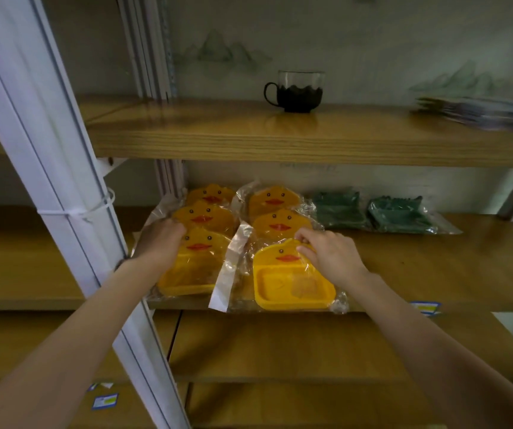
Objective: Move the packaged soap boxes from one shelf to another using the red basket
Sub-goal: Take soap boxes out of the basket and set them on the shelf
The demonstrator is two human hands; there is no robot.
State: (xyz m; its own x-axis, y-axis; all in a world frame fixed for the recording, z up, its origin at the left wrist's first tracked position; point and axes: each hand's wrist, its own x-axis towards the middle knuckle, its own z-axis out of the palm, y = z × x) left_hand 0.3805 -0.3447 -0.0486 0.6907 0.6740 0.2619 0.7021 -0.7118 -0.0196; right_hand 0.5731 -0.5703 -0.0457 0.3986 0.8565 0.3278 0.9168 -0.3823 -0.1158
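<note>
Six yellow duck soap boxes [208, 216] are lying on the middle shelf [419, 274], each one sitting inside its own clear plastic bag, arranged in two columns of three and overlapping from back to front. The tray of the front right soap box [292, 283] is showing open through the wrapper, holding only a small clear insert. Two green soap boxes [369, 212], also bagged, are resting side by side just to the right of the back yellow ones.

The left hand [160, 239] is reaching past the white post [48, 150], its fingers [177, 228] curling over the upper left edge of the front left soap box [193, 267]; the fingertips are hiding under the hand. The right hand [334, 255] is pinching the upper right rim of the front right soap box, thumb and forefinger pressing together on the plastic.

Both front boxes are lying close to the shelf's front edge, the right bag's corner hanging slightly over it. Bare wood is stretching to the right of the right hand, as far as a blue label [425, 307] on the lip. On the left, the post, bound with a zip tie [94, 209], is standing tight against the left forearm. The upper shelf [249, 140] is overhanging the back row, carrying a glass cup [295, 91] with a dark lower part and a stack of packets [481, 113].
</note>
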